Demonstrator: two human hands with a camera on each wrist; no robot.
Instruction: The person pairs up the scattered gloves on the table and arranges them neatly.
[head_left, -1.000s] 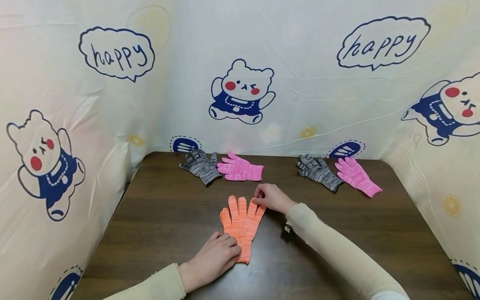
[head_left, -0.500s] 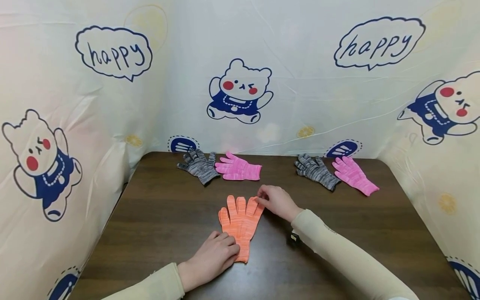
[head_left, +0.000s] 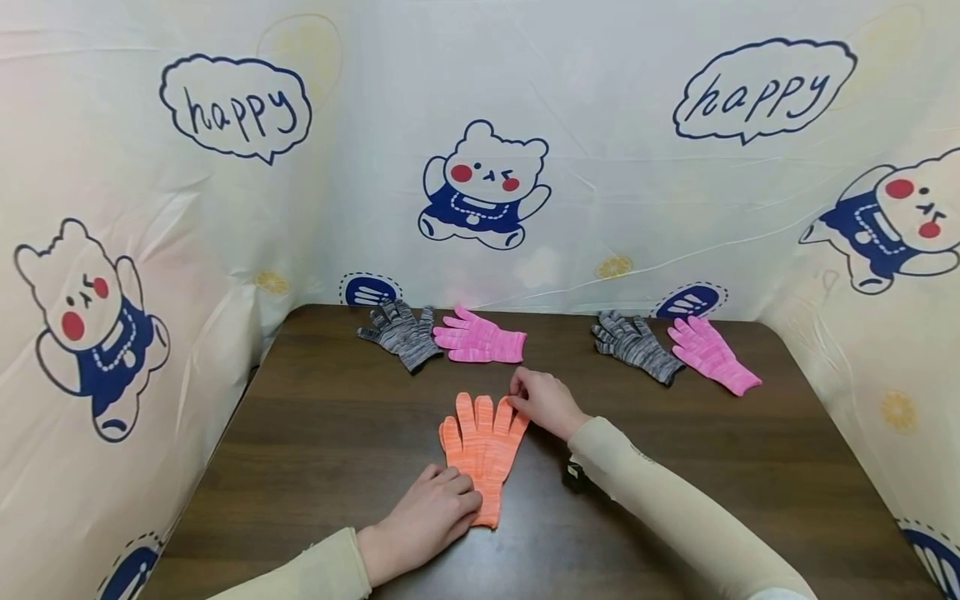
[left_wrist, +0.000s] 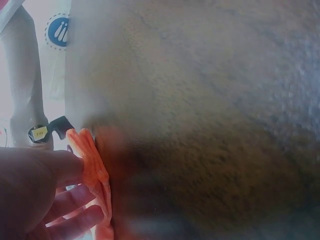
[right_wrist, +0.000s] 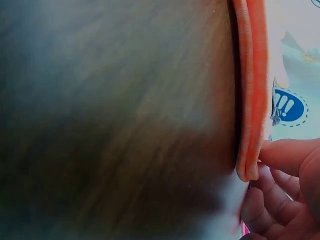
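Note:
An orange knit glove [head_left: 480, 454] lies flat on the dark wooden table, its fingers pointing to the far side. Two layers show along its edge [right_wrist: 252, 95] in the right wrist view. My left hand [head_left: 435, 512] rests on the glove's left side near the cuff, fingers bent lightly. From the left wrist view, the left thumb [left_wrist: 65, 167] touches the orange fabric [left_wrist: 95, 165]. At the glove's far right fingertip, my right hand [head_left: 550, 402] pinches with curled fingers. The right thumb [right_wrist: 287, 152] presses on that fingertip, the other fingers just past it.
At the table's far left lie a grey glove [head_left: 405, 333] and a pink glove [head_left: 483, 336], side by side. Another grey glove [head_left: 637, 348] and pink glove [head_left: 712, 354] lie far right. A printed curtain [head_left: 360, 167] stands around the table [head_left: 315, 467].
The right hand shifts slightly away from the glove's right fingertip, then back onto it. The left hand stays on the cuff side, and the gloves keep their places.

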